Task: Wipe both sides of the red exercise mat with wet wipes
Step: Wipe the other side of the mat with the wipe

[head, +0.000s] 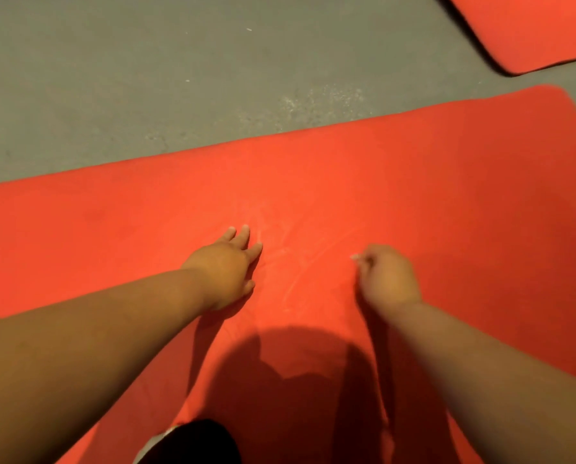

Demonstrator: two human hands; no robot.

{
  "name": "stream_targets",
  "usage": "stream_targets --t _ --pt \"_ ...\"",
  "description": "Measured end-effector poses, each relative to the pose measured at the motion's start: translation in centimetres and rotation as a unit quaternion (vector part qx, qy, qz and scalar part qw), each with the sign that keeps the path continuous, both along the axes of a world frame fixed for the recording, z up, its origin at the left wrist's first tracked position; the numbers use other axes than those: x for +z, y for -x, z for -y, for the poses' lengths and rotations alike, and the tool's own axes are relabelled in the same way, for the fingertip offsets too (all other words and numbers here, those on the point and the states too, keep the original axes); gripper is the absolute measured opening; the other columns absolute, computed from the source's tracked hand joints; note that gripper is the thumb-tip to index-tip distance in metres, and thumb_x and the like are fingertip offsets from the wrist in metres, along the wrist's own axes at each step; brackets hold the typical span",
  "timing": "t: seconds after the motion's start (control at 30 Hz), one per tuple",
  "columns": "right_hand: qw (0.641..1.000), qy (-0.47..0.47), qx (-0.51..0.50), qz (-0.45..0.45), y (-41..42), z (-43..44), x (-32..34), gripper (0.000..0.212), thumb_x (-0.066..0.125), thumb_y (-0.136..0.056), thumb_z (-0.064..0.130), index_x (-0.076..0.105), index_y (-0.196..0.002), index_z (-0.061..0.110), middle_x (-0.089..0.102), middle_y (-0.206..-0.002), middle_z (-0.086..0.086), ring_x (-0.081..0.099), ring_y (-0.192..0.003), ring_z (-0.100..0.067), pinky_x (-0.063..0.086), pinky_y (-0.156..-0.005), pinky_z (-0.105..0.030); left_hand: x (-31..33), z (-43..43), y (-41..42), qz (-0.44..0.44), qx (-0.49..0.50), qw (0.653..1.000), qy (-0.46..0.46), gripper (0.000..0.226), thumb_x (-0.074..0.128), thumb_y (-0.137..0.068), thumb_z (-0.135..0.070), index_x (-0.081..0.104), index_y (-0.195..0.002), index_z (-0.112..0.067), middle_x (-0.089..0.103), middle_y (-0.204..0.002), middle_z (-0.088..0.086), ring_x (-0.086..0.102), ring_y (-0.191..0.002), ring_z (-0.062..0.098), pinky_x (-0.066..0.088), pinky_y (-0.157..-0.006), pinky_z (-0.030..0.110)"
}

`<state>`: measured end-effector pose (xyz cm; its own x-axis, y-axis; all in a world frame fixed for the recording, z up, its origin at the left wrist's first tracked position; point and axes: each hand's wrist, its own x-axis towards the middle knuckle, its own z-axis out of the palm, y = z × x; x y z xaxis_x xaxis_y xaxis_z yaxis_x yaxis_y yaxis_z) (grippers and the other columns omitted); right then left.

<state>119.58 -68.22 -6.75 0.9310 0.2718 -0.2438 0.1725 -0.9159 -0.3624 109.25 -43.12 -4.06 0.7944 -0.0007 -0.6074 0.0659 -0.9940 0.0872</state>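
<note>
Grey floor (146, 78) is lying under the red exercise mat (447, 195), spread flat. On it, the left hand (224, 269) is resting with fingers (243, 234) straight and spread. The right hand (388, 279) is holding its fingers curled; whether around anything is unclear.

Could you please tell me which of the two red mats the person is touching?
The large near mat, where the left hand lies flat; the second mat sits apart in the top-right corner, untouched.
</note>
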Motion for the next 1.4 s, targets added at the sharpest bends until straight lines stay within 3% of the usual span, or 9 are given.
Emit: stream_targets --t 0.1,0.33,0.57,0.8,1.0,1.1,1.2,1.33,1.4 --pt "0.956 0.007 -0.294 -0.008 -2.5 2.6 0.3 0.011 0.058 -0.088 0.01 0.067 -0.092 0.004 0.068 -0.102 -0.022 0.063 -0.097 -0.036 0.046 -0.079 -0.035 0.2 0.7 0.4 -0.024 -0.009 0.999 -0.025 0.088 0.049 -0.091 -0.053 0.0 -0.153 -0.016 -0.012 -0.159 0.014 0.0 -0.147 0.034 0.028 -0.114 0.046" --pt "0.959 -0.096 0.261 -0.058 8.2 -2.7 -0.3 0.017 0.05 -0.091 0.02 0.066 -0.091 0.016 0.062 -0.095 -0.006 0.057 -0.094 -0.026 0.042 -0.087 -0.034 0.5 2.8 -0.5 -0.057 0.006 0.997 -0.053 0.101 0.049 -0.085 -0.064 -0.001 -0.151 -0.006 -0.015 -0.156 0.023 -0.003 -0.144 0.044 0.034 -0.107 0.056" --pt "0.978 -0.033 -0.193 0.068 -4.0 4.9 -0.3 0.012 0.057 -0.088 0.01 0.065 -0.086 0.001 0.066 -0.096 -0.024 0.061 -0.093 -0.038 0.041 -0.077 -0.039 0.1 2.7 -0.1 -0.055 -0.001 0.996 -0.071 0.102 0.045 -0.085 -0.067 -0.006 -0.152 -0.009 -0.018 -0.156 0.019 -0.006 -0.145 0.041 0.031 -0.111 0.053" --pt "0.951 -0.134 0.277 -0.022 7.3 0.9 -1.3 0.008 0.056 -0.085 0.015 0.063 -0.088 0.016 0.06 -0.089 -0.005 0.06 -0.086 -0.028 0.048 -0.079 -0.036 -0.1 3.6 -0.6 -0.044 0.041 0.997 -0.057 0.097 0.048 -0.083 -0.062 0.007 -0.149 -0.003 -0.008 -0.156 0.022 0.0 -0.144 0.045 0.034 -0.107 0.055" --pt "0.992 -0.033 -0.088 0.079 -2.5 7.3 -0.1 0.011 0.058 -0.089 0.012 0.064 -0.085 0.004 0.064 -0.094 -0.02 0.059 -0.091 -0.037 0.04 -0.077 -0.038 0.7 3.9 -1.5 -0.074 0.048 0.994 -0.061 0.083 0.053 -0.085 -0.055 0.023 -0.142 -0.003 0.014 -0.149 0.025 0.024 -0.137 0.043 0.033 -0.106 0.042" --pt "0.995 -0.047 0.07 -0.043 2.5 5.2 -0.2 0.013 0.056 -0.089 0.014 0.067 -0.093 0.008 0.063 -0.101 -0.014 0.059 -0.097 -0.032 0.041 -0.083 -0.034 3.3 5.1 -3.4 -0.101 0.037 0.994 0.001 0.047 0.057 -0.082 -0.05 0.051 -0.114 -0.016 0.051 -0.123 0.014 0.054 -0.108 0.032 0.044 -0.087 0.033" --pt "0.967 -0.115 0.138 -0.183 6.3 3.6 1.6 0.011 0.064 -0.087 0.022 0.071 -0.088 0.014 0.069 -0.09 -0.006 0.062 -0.082 -0.019 0.044 -0.074 -0.028 7.8 7.1 -5.6 -0.107 0.045 0.987 0.11 0.045 0.061 -0.086 -0.044 0.06 -0.122 -0.019 0.063 -0.124 0.0 0.058 -0.11 0.021 0.042 -0.089 0.024" --pt "0.81 -0.45 -0.226 -0.299 4.7 3.6 9.3 0.002 0.068 -0.084 0.01 0.068 -0.084 0.009 0.063 -0.061 -0.004 0.056 -0.049 -0.01 0.045 -0.052 -0.029 15.0 9.3 -8.1 -0.025 0.146 0.958 0.244 0.042 0.07 -0.085 -0.029 0.062 -0.125 -0.021 0.068 -0.113 -0.002 0.063 -0.093 0.014 0.052 -0.087 0.03" --pt "0.769 -0.506 -0.235 -0.312 3.8 3.8 14.0 0.008 0.061 -0.086 -0.001 0.066 -0.092 0.0 0.065 -0.068 -0.005 0.061 -0.054 -0.009 0.051 -0.052 -0.019 19.1 10.5 -8.2 -0.012 0.185 0.928 0.323 0.032 0.072 -0.084 -0.023 0.066 -0.115 -0.02 0.071 -0.098 -0.001 0.065 -0.083 0.01 0.057 -0.08 0.033"
